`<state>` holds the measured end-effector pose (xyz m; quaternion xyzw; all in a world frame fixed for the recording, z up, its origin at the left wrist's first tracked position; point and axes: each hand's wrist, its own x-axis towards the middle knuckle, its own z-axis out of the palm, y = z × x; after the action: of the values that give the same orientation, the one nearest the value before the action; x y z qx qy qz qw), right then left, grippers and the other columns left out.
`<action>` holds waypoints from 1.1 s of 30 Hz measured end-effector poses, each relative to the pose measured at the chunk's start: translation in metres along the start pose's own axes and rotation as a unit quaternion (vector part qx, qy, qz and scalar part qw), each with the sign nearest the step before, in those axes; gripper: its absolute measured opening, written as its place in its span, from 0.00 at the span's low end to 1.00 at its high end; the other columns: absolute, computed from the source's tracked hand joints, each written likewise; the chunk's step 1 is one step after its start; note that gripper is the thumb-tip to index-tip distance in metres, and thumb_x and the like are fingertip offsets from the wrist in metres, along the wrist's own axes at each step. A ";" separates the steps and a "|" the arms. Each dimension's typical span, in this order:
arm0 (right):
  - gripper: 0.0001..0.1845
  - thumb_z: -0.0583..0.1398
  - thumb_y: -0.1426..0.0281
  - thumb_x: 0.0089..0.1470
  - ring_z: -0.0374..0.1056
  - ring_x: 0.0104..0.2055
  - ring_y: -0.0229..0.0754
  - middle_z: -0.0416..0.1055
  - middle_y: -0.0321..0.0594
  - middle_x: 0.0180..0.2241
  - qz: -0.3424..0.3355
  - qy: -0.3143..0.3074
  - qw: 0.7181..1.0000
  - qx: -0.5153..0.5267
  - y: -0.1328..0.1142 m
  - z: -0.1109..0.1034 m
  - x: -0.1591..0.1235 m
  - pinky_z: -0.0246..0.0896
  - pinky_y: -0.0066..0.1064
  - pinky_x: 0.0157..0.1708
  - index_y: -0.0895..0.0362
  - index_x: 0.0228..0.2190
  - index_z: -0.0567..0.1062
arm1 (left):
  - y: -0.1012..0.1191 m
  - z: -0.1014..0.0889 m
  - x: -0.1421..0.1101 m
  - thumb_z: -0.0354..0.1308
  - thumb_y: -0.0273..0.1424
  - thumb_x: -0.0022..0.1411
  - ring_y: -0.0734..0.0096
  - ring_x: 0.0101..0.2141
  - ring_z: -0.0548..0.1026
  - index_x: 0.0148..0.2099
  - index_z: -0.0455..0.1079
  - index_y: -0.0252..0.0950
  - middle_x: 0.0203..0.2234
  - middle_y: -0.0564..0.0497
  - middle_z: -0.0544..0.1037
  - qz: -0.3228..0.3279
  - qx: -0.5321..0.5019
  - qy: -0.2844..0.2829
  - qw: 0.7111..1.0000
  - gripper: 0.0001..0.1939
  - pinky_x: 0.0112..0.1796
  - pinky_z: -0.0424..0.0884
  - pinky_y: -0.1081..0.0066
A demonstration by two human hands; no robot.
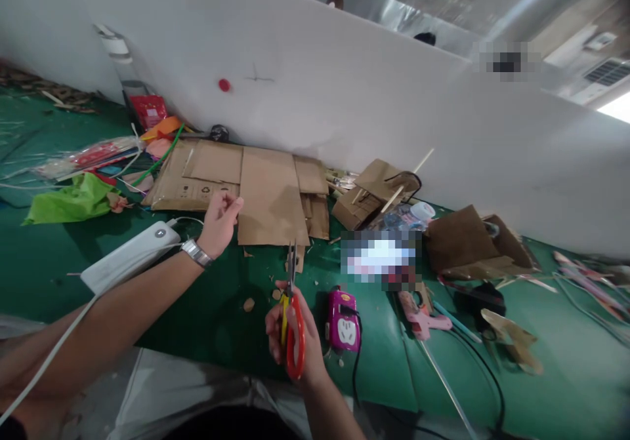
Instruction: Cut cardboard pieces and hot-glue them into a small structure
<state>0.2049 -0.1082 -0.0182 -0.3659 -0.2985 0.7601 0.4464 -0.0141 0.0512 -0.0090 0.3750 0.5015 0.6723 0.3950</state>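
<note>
The step in hand looks to be preparing to cut cardboard, judging by how the two hands stand around the flat cardboard sheet [270, 197] at the middle of the frame. The right hand [308, 343], at lower centre, has its fingers wrapped around the orange and yellow handles of a pair of scissors [291, 281], whose blades point up the frame and look nearly closed. Their tips come up to the sheet's lower right corner in the view; whether they touch it cannot be told. The left hand [220, 225], left of centre, has its thumb and fingers drawn together beside the sheet's left edge, and I cannot tell whether they pinch it or are bare. The sheet lies over other cardboard pieces on the green desk [197, 312], and small cardboard scraps [249, 305] lie below it. A cut here would call for the left fingers to lift and steady the sheet while the blades part and take its edge squarely. The magenta power strip [343, 320] sits just right of the scissors, so the cutting elbow and wrist would do well to stay clear of its black cable.
</note>
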 end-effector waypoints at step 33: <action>0.36 0.68 0.45 0.57 0.63 0.15 0.29 0.74 0.30 0.28 -0.031 -0.013 0.997 -0.066 0.005 0.003 0.015 0.57 0.20 0.15 0.53 0.55 0.64 | -0.002 -0.008 0.001 0.76 0.29 0.47 0.62 0.40 0.80 0.72 0.58 0.42 0.50 0.43 0.78 -0.117 0.080 -0.110 0.984 0.52 0.40 0.78 0.65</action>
<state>0.1949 -0.0967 -0.0246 -0.3756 -0.3651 0.7293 0.4402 -0.0208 0.0492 -0.0125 0.4161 0.5476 0.5333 0.4925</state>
